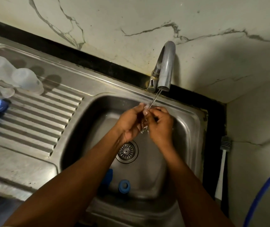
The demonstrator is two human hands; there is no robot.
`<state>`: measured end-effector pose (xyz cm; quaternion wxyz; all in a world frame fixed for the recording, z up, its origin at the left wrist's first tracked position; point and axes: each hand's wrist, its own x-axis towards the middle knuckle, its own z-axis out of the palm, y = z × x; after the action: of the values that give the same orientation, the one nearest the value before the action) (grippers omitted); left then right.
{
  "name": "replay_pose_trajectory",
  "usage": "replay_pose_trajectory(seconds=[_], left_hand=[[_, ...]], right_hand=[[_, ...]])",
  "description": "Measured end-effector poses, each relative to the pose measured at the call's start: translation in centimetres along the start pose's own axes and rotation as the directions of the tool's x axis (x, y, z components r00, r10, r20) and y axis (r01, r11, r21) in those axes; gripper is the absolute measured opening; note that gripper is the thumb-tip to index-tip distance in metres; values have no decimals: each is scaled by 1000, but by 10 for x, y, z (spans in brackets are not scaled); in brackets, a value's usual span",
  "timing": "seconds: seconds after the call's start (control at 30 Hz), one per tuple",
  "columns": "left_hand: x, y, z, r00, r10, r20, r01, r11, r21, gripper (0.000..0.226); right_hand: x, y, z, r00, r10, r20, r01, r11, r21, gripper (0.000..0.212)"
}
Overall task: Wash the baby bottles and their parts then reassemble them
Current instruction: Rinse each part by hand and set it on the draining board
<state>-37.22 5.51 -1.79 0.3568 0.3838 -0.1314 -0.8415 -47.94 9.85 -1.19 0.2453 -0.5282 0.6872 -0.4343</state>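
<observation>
The tap (165,66) pours water (155,97) onto a small clear part (146,106). The left hand (130,123) and the right hand (161,126) both pinch it with curled fingers, over the sink (185,128).

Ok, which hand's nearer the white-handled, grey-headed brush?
Right. The right hand is left of the white-handled brush, the left hand farther left; both pinch a clear part.

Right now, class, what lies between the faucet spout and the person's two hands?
The head view shows a thin water stream falling from the faucet spout onto a small clear part that the left hand and right hand pinch.
</observation>
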Motion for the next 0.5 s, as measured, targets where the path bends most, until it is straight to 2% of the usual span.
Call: replay_pose_trajectory(seconds=[0.1, 0.2, 0.27, 0.37, 0.4, 0.43, 0.5], left_hand=[[-2, -10, -4, 992, 128, 5, -128, 991, 38, 27], [-1, -10, -8, 951, 282, -128, -255, 947, 198, 23], [-4, -13, -10, 913, 383, -142, -321, 888, 330, 15], [-12, -19, -3, 821, 555, -132, -446, 768, 459, 9], [-11, -19, -3, 775, 620, -122, -484, 706, 518, 9], [-9, -19, -3, 735, 673, -88, -508, 631, 586, 11], [-6, -14, -4, 704, 709, 27, -521, 491, 698, 18]], right_hand=[[12, -8, -6, 988, 151, 7, -150, 975, 166, 18], [12, -11, -10, 978, 199, -57, -177, 947, 270, 12], [11, -15, -11, 965, 257, -54, -217, 895, 390, 4], [12, -11, 0, 962, 273, -28, -255, 926, 279, 6], [13, -7, 5, 944, 329, -10, -313, 906, 286, 7], [12, -8, 9, 911, 411, 22, -390, 846, 363, 7], [11, -11, 13, 822, 550, 147, -510, 599, 618, 11]])
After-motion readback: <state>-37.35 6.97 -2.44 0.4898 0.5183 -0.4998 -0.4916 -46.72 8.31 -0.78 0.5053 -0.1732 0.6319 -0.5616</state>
